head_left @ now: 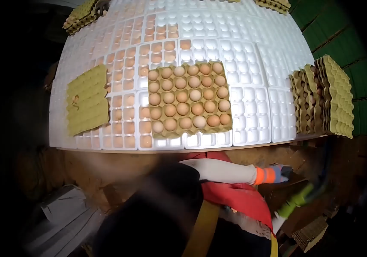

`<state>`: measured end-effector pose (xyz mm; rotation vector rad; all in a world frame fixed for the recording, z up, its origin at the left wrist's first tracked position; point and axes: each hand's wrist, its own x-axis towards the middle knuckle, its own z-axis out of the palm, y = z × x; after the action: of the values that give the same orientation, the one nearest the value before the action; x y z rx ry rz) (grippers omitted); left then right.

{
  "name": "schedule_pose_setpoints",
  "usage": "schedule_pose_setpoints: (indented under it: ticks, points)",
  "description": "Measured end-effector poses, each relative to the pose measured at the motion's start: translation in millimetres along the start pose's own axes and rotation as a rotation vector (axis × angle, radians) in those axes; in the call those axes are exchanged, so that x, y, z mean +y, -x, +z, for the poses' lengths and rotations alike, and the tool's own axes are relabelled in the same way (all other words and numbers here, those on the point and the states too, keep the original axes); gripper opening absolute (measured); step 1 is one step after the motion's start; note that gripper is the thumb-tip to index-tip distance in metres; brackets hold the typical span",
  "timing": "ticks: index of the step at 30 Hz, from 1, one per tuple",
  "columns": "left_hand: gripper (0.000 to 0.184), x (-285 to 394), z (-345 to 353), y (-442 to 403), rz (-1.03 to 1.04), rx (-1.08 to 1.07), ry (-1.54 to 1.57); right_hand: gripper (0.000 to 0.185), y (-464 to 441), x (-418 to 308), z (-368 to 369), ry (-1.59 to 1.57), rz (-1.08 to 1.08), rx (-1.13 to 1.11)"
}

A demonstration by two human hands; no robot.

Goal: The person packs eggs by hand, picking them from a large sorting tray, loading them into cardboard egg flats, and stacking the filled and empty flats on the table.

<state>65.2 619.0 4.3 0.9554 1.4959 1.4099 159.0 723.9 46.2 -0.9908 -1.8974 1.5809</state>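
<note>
Both of my hands are gloved and off to the right, below the table's front edge. My left hand [278,174], in a grey-blue glove with an orange cuff, reaches across my body; its dark fingertips are hard to make out. Lower down, my right hand [310,192] wears a glove with a lime-green cuff [294,204] and is smeared by motion. I cannot see anything held in either. On the table, a pulp tray full of brown eggs [188,97] rests on the white foam egg trays [251,111], apart from both hands.
An upside-down pulp tray [87,100] lies at left over egg-filled cells. Stacked pulp trays with eggs [320,96] stand at the right edge. More pulp trays sit at the far corners [80,17]. Another tray stack [310,233] is low at right. The table edge [183,150] runs before me.
</note>
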Motion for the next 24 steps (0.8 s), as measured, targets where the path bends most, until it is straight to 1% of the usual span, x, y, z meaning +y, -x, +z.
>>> schedule_pose_setpoints:
  ticks: [1, 2, 3, 4, 5, 6, 7, 8, 9, 10, 12, 13, 14, 15, 16, 18, 19, 20, 22, 23, 24]
  points:
    - [0.052, 4, -2, -9, -0.071, 0.076, 0.393, 0.037, -13, 30, -3, 0.063, -0.006, -0.019]
    - [0.052, -3, -11, -7, -0.069, 0.084, 0.379, 0.040, -20, 59, -8, 0.146, -0.061, -0.044]
    - [0.048, 25, -42, 22, 0.085, 0.125, 0.488, 0.042, -25, 79, -5, 0.276, -0.171, -0.100]
    - [0.044, 48, -79, 60, 0.235, 0.183, 0.592, 0.045, -31, 95, 2, 0.426, -0.326, -0.141]
    - [0.043, 67, -122, 108, 0.397, 0.336, 0.301, 0.045, -23, 73, 35, 0.665, -0.370, -0.116]
    - [0.042, 88, -166, 156, 0.512, 0.541, -0.001, 0.046, -13, 53, 71, 0.901, -0.409, -0.072]
    - [0.044, 92, -193, 195, 0.416, 0.830, -0.228, 0.046, -8, 39, 101, 0.522, -0.344, -0.134]
    - [0.042, 69, -221, 239, 0.290, 0.971, -0.341, 0.047, -4, 21, 126, 0.159, -0.275, -0.184]
    - [0.046, 60, -239, 286, 0.156, 1.150, -0.207, 0.047, 3, -9, 153, 0.174, -0.265, -0.285]
    - [0.048, 67, -255, 333, -0.126, 1.214, -0.729, 0.048, 12, -39, 186, 0.184, -0.262, -0.388]
    - [0.047, 47, -265, 389, -0.459, 0.939, -1.166, 0.052, 41, -75, 248, 0.126, -0.400, -0.629]
    - [0.047, 37, -261, 395, -0.471, 0.941, -1.148, 0.051, 53, -88, 275, 0.233, -0.552, -0.759]
    - [0.044, 28, -258, 399, -0.516, 0.842, -1.186, 0.051, 64, -96, 300, 0.341, -0.704, -0.891]
    - [0.041, 22, -257, 401, -0.554, 0.742, -1.227, 0.050, 78, -101, 324, 0.475, -0.866, -0.957]
    - [0.041, 19, -260, 402, -0.553, 0.747, -1.220, 0.049, 89, -101, 345, 0.606, -1.033, -1.010]
    - [0.034, 14, -263, 401, -0.447, 0.846, -1.079, 0.046, 106, -86, 368, 0.795, -1.175, -0.970]
    - [0.027, 10, -261, 404, -0.378, 0.943, -1.005, 0.051, 106, -84, 372, 0.757, -1.161, -0.984]
    - [0.027, 3, -261, 414, -0.374, 0.959, -0.997, 0.051, 101, -89, 373, 0.765, -1.176, -0.990]
    - [0.026, -12, -255, 442, -0.126, 1.126, -0.626, 0.056, 93, -108, 365, 0.493, -0.878, -1.205]
    - [0.035, -20, -258, 449, -0.006, 1.103, -0.765, 0.061, 94, -111, 357, 0.266, -0.543, -1.248]
    - [0.035, -13, -257, 446, -0.003, 1.109, -0.753, 0.061, 99, -116, 360, 0.278, -0.544, -1.250]
